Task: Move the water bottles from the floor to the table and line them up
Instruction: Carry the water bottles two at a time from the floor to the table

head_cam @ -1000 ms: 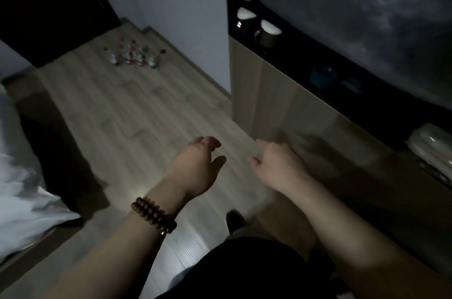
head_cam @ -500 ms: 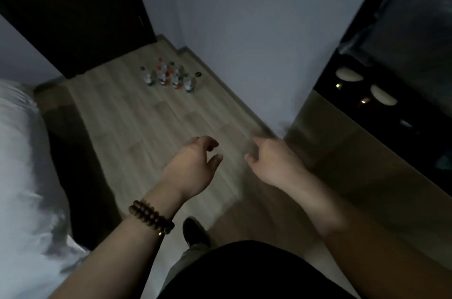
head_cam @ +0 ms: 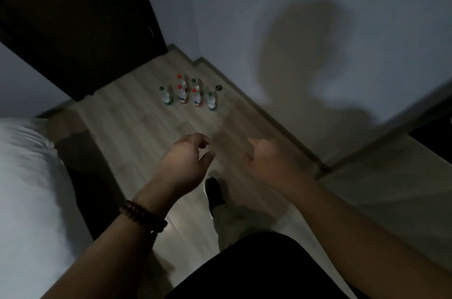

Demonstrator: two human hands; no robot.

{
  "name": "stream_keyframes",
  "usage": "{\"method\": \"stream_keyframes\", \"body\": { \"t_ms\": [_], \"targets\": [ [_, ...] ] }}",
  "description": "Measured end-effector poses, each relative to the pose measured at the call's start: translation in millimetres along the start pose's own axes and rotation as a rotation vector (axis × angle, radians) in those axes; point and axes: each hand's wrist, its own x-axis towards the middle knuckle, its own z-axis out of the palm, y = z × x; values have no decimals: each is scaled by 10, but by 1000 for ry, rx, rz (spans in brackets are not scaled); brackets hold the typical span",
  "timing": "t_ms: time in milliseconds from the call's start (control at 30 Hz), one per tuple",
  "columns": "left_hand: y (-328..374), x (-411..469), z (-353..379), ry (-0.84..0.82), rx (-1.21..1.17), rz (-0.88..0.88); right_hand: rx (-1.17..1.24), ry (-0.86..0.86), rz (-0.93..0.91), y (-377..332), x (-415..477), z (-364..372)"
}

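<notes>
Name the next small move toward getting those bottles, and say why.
Probably a step forward toward the water bottles. They stand clustered on the floor near the wall, well ahead of both hands. The left hand and right hand are loosely curled and hold nothing, so no bottle is within grasp yet.

Bare forearms, dark beaded bracelet [head_cam: 144, 219] on left wrist, black garment [head_cam: 256, 267], dark shoe [head_cam: 214, 192]

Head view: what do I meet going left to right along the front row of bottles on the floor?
Green-capped bottle → red-capped bottle → second red-capped bottle → second green-capped bottle.
</notes>
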Motion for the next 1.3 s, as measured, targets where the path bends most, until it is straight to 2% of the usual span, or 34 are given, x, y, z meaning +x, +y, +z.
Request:
{"method": "stream_keyframes", "body": {
  "t_ms": [167,333,667,867,1033,1133,1300],
  "targets": [
    [-841,1094,-431,-13,65,-23,13,23,-42,-588,1321,150],
    [-1518,2221,-1097,-72,94,-68,27,-27,-48,-1372,2631,9],
    [-2598,3992,-2093,-101,78,-63,-34,-12,-63,-2788,4433,-317],
    [-3468,5150,-2495,-208,13,75,20,58,98,-3405,5347,59],
    [-4221,6072,-2777,-339,56,218,97,79,292,-4043,6021,431],
    [-4587,6463,-2954,-436,44,232,177,86,435,-4397,6337,592],
    [-4951,6895,-3032,-498,-12,216,200,65,545,-4731,6684,883]
  ]
}}
